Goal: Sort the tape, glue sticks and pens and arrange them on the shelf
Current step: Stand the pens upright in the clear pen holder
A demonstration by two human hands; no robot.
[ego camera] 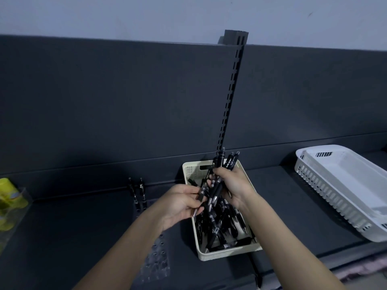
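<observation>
Pens: a bundle of pens [227, 162], black and slim, is held upright over the cream basket [228, 253]. Many more loose pens [222, 227] lie criss-crossed inside it.
Right grip: the right hand [234, 185] has its fingers curled round the middle of the bundle, with the clicker ends fanning out above the fist.
Left grip: the left hand [180, 204] pinches a single pen [201, 194] between thumb and fingers, just left of the bundle, tip pointing down.
Handling: each pen looks light and stiff, and the smooth barrels are likely to slide against one another. A loose fist could let some slip out at the bottom.
Where to hold: probably round the mid-barrel with the ends evened up. The rubbery section near the tip should give the most friction.
Fragility: low. A drop would most likely scatter them rather than break them.
Basket: it stands on the dark shelf [83, 237], its far end close to the slotted upright [232, 91].
Left: two more pens [137, 191] stand near a divider. Yellow items [8, 191] sit in a clear holder at the far left, too blurred to name.
Right: a white basket [326, 189] sits well apart.
</observation>
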